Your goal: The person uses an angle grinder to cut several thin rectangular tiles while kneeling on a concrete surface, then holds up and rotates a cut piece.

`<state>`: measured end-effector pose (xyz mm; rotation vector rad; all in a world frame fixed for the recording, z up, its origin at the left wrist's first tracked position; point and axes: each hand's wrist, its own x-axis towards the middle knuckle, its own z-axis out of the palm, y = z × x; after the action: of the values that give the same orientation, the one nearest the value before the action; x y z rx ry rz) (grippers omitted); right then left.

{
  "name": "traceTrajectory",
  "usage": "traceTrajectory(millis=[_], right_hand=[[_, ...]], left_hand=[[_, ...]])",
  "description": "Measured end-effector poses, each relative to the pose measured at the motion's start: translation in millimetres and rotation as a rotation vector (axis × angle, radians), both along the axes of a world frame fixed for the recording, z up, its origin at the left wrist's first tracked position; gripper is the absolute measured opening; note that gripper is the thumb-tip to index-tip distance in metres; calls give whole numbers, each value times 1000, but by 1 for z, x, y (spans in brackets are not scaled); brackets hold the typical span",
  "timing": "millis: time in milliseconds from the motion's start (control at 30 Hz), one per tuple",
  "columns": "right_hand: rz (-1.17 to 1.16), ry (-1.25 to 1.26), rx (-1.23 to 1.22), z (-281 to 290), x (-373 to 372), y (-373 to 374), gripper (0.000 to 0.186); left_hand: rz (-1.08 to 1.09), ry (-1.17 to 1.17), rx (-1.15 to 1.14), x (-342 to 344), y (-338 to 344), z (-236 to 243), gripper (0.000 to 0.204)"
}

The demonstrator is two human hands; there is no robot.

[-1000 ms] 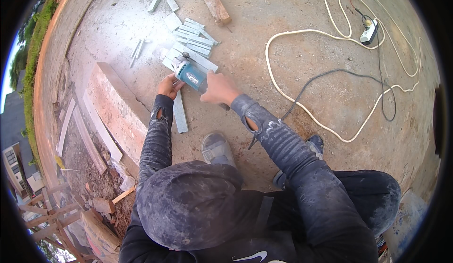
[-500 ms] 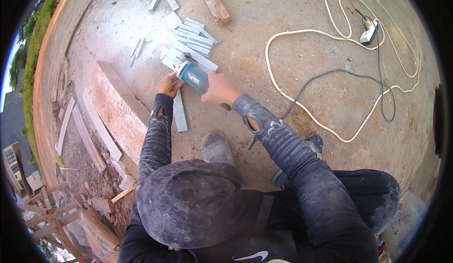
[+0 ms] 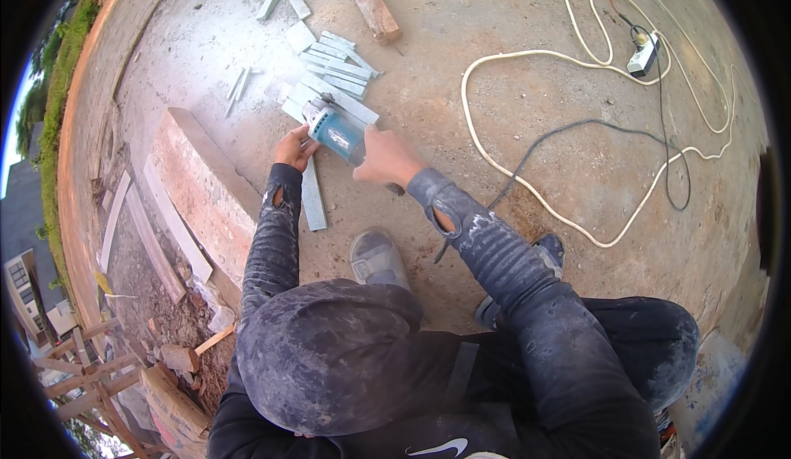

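My right hand (image 3: 387, 156) wraps round the rear of a teal angle grinder (image 3: 339, 134) with a silver head. At the head's left side, my left hand (image 3: 292, 147) has its fingers closed against the tool; its fingertips are partly hidden. Grey stone strips (image 3: 339, 70) lie in a loose pile just beyond the grinder, and its head is over the nearest of them. Pale dust blurs the cutting end, so the disc is not plain to see. One long stone strip (image 3: 313, 199) lies on the ground below the hands, towards my foot.
A concrete block (image 3: 206, 175) lies to the left, with long thin strips (image 3: 177, 220) beside it. A timber piece (image 3: 369, 4) is at the far side. On the right, a cream cable (image 3: 465, 88) and a dark cord (image 3: 568, 124) loop to a white power strip (image 3: 643, 55).
Almost nothing differs. Both hands and the grinder stay over the stone strips, and the dust beyond the grinder has shifted slightly.
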<state>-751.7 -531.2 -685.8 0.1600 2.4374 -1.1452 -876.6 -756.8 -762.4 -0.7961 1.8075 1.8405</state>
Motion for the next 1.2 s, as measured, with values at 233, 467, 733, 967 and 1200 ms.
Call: traceTrajectory(millis=[233, 467, 733, 967, 1200], right_hand=[[1, 5, 1, 1, 3, 1, 59], [-2, 6, -2, 1, 5, 3, 60], [-7, -3, -10, -2, 6, 3, 61], [-10, 3, -33, 0, 9, 4, 62], [-9, -21, -29, 2, 13, 9, 61]], left_hand=[[-6, -8, -28, -1, -1, -1, 27], [-12, -4, -13, -2, -4, -5, 28], [-12, -13, -13, -1, -3, -4, 25], [-3, 9, -22, -1, -5, -2, 25], [2, -2, -2, 0, 0, -4, 26]])
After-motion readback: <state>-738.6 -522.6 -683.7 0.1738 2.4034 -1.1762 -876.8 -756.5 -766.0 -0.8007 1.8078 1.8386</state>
